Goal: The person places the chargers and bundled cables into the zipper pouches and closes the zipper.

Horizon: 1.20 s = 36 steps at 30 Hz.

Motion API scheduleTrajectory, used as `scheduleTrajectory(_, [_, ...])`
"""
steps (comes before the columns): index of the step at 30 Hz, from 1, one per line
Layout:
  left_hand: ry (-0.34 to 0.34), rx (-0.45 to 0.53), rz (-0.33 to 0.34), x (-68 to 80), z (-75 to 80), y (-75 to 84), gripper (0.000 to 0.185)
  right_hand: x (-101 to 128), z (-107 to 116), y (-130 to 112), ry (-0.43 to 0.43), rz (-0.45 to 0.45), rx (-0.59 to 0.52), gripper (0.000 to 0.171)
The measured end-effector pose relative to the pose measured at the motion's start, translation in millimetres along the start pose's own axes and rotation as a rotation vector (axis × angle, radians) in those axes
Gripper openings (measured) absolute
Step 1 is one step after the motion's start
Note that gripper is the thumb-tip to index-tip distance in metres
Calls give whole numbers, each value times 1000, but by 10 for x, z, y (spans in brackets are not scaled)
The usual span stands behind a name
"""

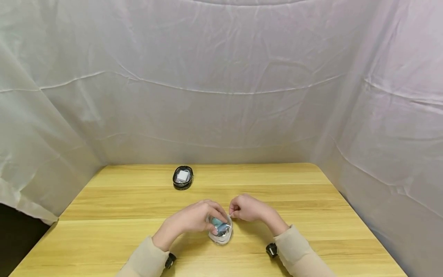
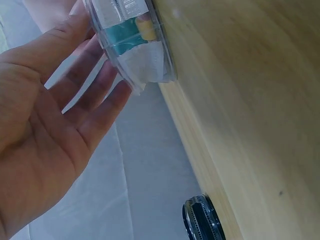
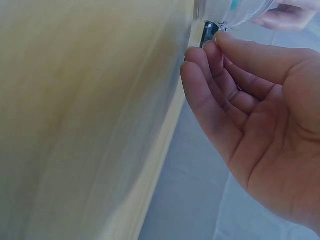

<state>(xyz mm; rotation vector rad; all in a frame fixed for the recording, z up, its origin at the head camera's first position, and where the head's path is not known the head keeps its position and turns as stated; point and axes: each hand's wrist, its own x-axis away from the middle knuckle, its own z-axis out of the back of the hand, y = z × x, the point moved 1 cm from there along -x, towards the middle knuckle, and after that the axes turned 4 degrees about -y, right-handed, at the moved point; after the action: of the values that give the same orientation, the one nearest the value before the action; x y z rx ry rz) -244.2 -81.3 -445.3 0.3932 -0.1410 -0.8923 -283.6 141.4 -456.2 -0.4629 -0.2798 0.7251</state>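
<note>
Hands meet over one small clear plastic case (image 1: 220, 229) at the near centre of the worktop (image 1: 311, 200). The left hand (image 1: 194, 217) covers the case from its left side, fingers (image 2: 92, 92) fairly straight and laid against the case wall rather than wrapped round it. The right hand (image 1: 247, 207) sits just beside the case on its right; thumb and fingertips (image 3: 220, 45) are drawn together at the case rim, apparently pinching a small edge or tab there, though the exact contact point is too small to confirm.

Case status: it rests on the worktop, apparently tilted onto its edge, and contains teal, yellow and white items (image 2: 131, 35) behind a transparent wall. Whether the lid is seated or partly lifted cannot be determined from any view.

Progress assessment: the work appears to be at an early handling stage. The case is steadied and gripped at its rim, nothing lies outside it, and the contents remain inside.

A second, dark oval case (image 1: 183, 177) with a white item inside lies well apart toward the far edge, untouched. Pale fabric sheeting (image 1: 221, 77) encloses the worktop on three sides.
</note>
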Motion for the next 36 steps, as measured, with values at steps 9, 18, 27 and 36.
scheduleTrajectory(9, [16,3,5,-14,-5,4,32,-2,12,31,-22,11,-20,15])
scheduleTrajectory(18, [1,-26,29,-31,25,85,33,23,45,34,-31,39,-1,13])
scheduleTrajectory(27, [9,-30,42,-11,6,111,33,43,46,29,-64,56,-3,15])
scheduleTrajectory(36, [13,-29,45,2,5,114,34,60,73,44,-116,53,-31,16])
